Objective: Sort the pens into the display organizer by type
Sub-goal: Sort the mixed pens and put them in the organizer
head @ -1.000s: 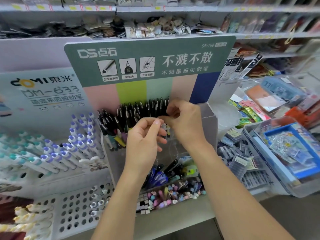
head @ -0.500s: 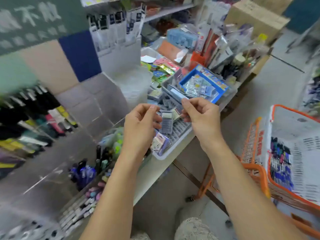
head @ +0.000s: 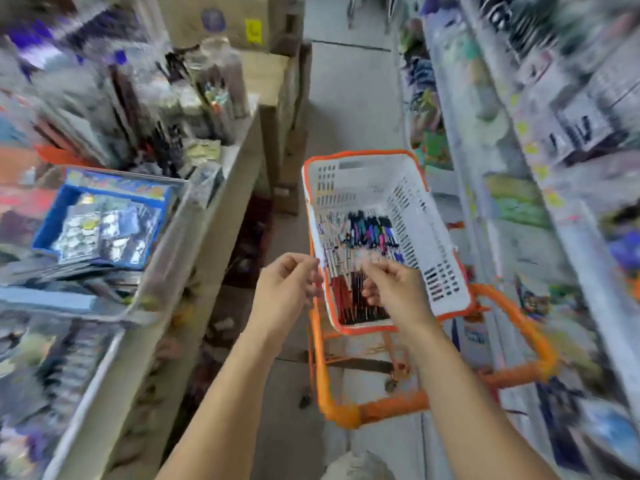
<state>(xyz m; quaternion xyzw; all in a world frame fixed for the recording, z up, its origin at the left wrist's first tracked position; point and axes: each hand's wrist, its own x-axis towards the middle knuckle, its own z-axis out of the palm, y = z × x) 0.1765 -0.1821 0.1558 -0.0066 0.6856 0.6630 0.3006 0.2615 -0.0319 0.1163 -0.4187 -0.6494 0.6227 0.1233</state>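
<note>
Nearest, the left hand [head: 289, 280] hangs just left of the white basket [head: 429, 237] with its orange rim, fingers loosely curled, thumb and forefinger near each other, and whether they pinch anything I cannot tell through the blur; the right hand [head: 394, 285] hovers over the basket's near end, fingers curled likewise, its hold also unclear. Inside the basket the pens [head: 363, 244] lie in rows, dark and red ones nearer, blue and purple farther; left of the basket, a blue tray [head: 45, 230] sits on a shelf.
</note>
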